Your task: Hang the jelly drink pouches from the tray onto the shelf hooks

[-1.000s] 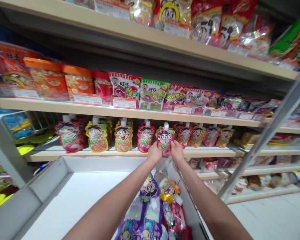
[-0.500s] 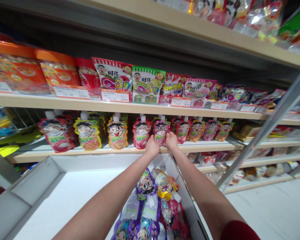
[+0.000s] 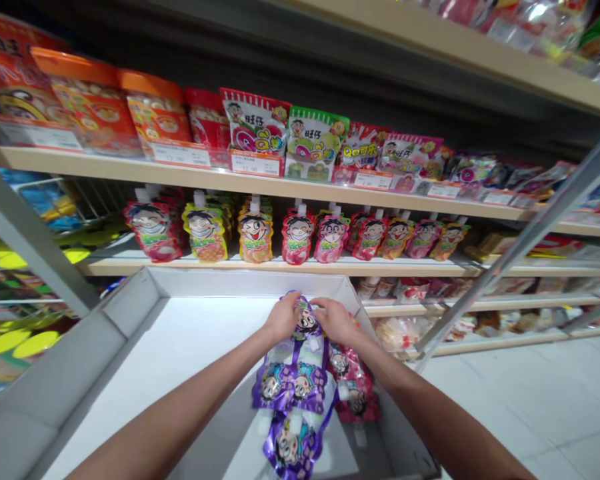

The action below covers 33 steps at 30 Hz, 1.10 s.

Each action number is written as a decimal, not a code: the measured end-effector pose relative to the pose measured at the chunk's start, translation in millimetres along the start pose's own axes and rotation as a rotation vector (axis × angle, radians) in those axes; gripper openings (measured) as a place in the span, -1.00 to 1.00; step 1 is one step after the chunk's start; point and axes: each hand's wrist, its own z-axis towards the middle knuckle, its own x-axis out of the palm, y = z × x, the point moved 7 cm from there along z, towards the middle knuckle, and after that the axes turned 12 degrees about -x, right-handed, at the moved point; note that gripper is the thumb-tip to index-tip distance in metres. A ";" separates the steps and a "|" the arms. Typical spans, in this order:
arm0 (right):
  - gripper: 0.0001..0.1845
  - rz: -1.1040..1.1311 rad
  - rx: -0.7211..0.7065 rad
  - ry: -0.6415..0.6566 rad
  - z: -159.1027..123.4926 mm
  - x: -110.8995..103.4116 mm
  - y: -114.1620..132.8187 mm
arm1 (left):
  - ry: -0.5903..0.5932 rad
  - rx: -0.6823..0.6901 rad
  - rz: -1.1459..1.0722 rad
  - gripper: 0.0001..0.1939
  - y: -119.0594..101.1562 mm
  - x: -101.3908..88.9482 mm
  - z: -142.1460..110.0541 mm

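Inside a shallow white box (image 3: 125,340), both hands are at a purple spouted jelly pouch (image 3: 307,323) with a cartoon face. My left hand (image 3: 283,319) closes on its left edge, and my right hand (image 3: 334,323) grips the right side near the top, fingertips partly hidden. More purple pouches (image 3: 289,443) lie below, spouts toward me. Red pouches (image 3: 355,387) are beside them against the box's right wall, some under my right forearm. On the shelf above, a pink pouch (image 3: 331,237) stands upright beside a red pouch (image 3: 299,235).
Yellow and orange pouches (image 3: 205,233) stand in rows on the same shelf (image 3: 260,268). Candy bags (image 3: 317,143) and orange-lidded tubs (image 3: 155,113) fill the shelf above. A slanted metal post (image 3: 500,257) is on the right, another (image 3: 35,233) on the left.
Both hands have left the pink pouch standing on the shelf and moved down into the box, onto a purple pouch. The view has shifted, so the shelf sits higher.
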 end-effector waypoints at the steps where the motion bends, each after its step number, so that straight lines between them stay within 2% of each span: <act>1: -0.69 -0.031 -0.026 0.042 -3.7 4.9 7.1 | 0.022 0.027 0.031 -0.60 4.3 1.5 -4.2; 4: -0.69 -0.103 -0.083 0.156 -13.3 15.6 21.7 | 0.106 0.085 0.104 -0.60 19.4 9.5 -15.1; 7: -0.53 -0.162 -0.119 0.234 -22.2 24.1 28.1 | 0.133 0.120 0.133 -0.54 31.5 14.3 -22.5; 10: -0.41 -0.243 -0.133 0.256 -28.1 30.7 29.8 | 0.136 0.131 0.153 -0.47 35.1 15.3 -26.1; 16: -0.55 -0.368 -0.123 0.231 -25.0 34.6 33.7 | 0.112 0.149 0.207 -0.45 31.7 13.7 -26.9; 22: -0.61 -0.397 -0.068 0.273 -18.8 31.9 38.9 | 0.076 0.144 0.172 -0.46 31.9 12.8 -25.3; 28: -0.65 -0.320 -0.025 0.197 -11.4 19.3 41.1 | -0.054 0.165 0.057 -0.42 21.1 5.1 -26.7; 31: -0.71 -0.261 0.016 0.073 -5.8 5.3 39.1 | -0.101 0.152 -0.014 -0.37 19.8 2.0 -28.3; 33: -0.74 -0.186 0.070 -0.044 -3.1 -5.1 33.9 | -0.090 0.151 -0.040 -0.34 19.3 3.1 -30.8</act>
